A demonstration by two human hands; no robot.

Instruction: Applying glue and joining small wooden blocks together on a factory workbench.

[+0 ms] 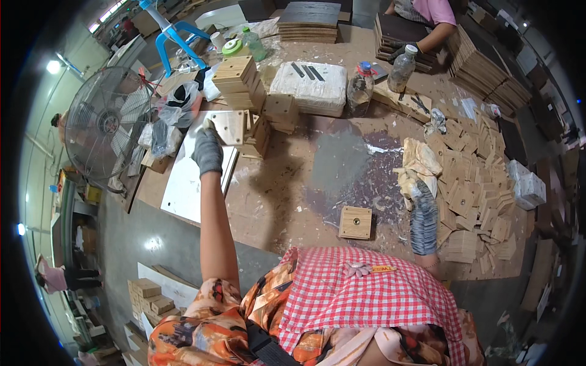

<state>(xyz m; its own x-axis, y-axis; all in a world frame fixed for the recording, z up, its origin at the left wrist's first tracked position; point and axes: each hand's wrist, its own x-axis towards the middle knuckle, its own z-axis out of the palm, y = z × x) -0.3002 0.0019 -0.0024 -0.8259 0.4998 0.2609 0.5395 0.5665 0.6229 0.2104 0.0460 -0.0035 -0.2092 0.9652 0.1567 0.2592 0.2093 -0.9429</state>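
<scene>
My left hand (208, 150), in a grey glove, is stretched out to the left and grips a flat square wooden block (229, 126) by its edge, held against a stack of similar blocks (259, 131). My right hand (423, 213), also gloved, clutches a crumpled yellowish rag (417, 166) beside a heap of loose square wooden pieces (473, 195). A single square wooden block with a centre hole (355, 222) lies flat on the worktable (305, 177) between my arms.
Taller block stacks (239, 79), a wrapped white bundle (309, 87), plastic bottles (360, 88) and a tape roll (232, 47) crowd the far side. Another person's gloved hand (403, 50) rests on dark board stacks. A white board (189, 180) lies left; a standing fan (104, 125) beyond it.
</scene>
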